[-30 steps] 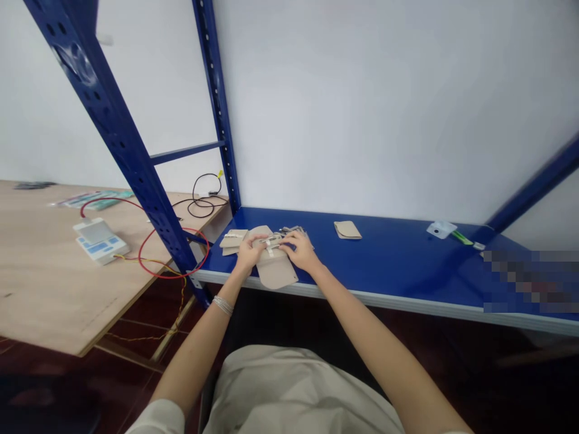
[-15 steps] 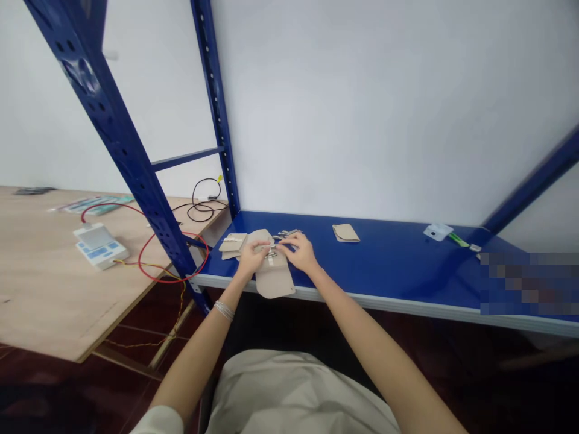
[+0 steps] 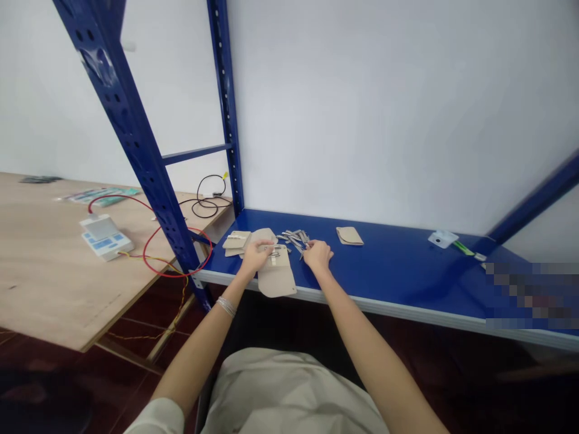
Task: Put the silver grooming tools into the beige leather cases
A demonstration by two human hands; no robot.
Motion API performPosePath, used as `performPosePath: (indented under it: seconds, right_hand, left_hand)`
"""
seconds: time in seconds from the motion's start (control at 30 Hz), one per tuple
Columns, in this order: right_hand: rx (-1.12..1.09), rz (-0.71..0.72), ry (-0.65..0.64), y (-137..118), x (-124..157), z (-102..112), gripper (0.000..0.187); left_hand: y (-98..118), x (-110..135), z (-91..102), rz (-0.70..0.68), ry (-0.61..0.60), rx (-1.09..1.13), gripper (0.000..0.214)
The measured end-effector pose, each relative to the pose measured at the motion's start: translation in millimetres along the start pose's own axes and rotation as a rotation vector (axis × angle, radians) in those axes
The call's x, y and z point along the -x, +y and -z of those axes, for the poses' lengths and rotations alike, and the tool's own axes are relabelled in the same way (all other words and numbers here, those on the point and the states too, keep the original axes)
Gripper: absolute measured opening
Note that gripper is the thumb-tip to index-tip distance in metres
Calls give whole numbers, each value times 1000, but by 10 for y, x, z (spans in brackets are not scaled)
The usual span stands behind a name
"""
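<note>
A beige pouch (image 3: 277, 277) lies open on the blue shelf (image 3: 398, 271), its lower end hanging over the front edge. My left hand (image 3: 256, 255) rests on the pouch's upper part, fingers curled against a small metal piece there. My right hand (image 3: 318, 254) sits just right of the pouch, fingers pinched at a pile of several small metal tools (image 3: 295, 237). What the right fingers grip is too small to name. More beige pouches (image 3: 236, 240) lie left of my left hand.
Another beige pouch (image 3: 349, 235) lies further right on the shelf, and a small white packet (image 3: 442, 239) with a green item sits near the right post. Blue rack uprights (image 3: 136, 144) stand left. A wooden table (image 3: 45, 271) holds a white meter (image 3: 106, 237) and red wires.
My right hand has left the pouch and moved right to the pile of metal tools. My left hand stays on the pouch. The camera shifted slightly.
</note>
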State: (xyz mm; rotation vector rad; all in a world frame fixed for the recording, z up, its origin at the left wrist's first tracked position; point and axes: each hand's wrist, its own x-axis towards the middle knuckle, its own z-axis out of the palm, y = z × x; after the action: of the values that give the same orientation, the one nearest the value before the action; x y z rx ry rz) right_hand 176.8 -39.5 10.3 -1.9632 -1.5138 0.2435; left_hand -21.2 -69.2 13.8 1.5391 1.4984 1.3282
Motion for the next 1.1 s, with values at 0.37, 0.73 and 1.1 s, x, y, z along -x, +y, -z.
performPosePath:
  seconds: [0.37, 0.73, 1.1]
  right_hand:
    - [-222, 163, 118, 38, -20, -47, 25]
    - [-56, 213, -62, -5, 19, -27, 25]
    - [-348, 569, 119, 57, -31, -130, 22]
  left_hand:
    - [-82, -42, -3, -18, -11, 1, 25]
    - [-50, -36, -4, -22, 6, 4, 23]
    - [-136, -87, -21, -4, 62, 65, 25]
